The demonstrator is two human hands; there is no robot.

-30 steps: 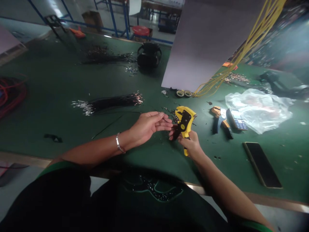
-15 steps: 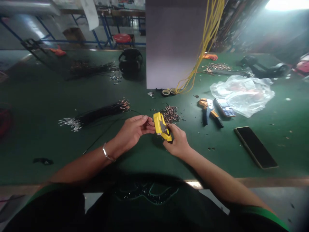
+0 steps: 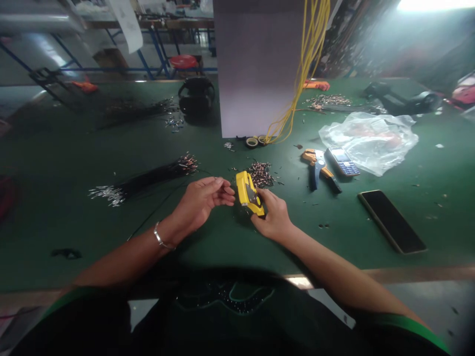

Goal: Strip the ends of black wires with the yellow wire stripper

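My right hand is closed around a yellow wire stripper, its head tilted up toward the left. A small gap to the left of the tool separates it from my left hand, which pinches a thin black wire between thumb and fingers. The wire trails down and left across the green table; its end at my fingertips is too small to make out. Just behind the stripper lies a heap of short black and copper wire scraps. A bundle of black wires with bared ends rests left of my hands.
To the right lie an orange-handled hand tool, a keypad phone, a smartphone and a clear plastic bag. Behind the scraps, a grey panel stands with yellow wires hanging beside it and tape rolls below.
My left hand has drawn slightly left, opening a gap between its fingertips and the wire stripper. My right hand keeps its hold on the stripper. The view has shifted a little.
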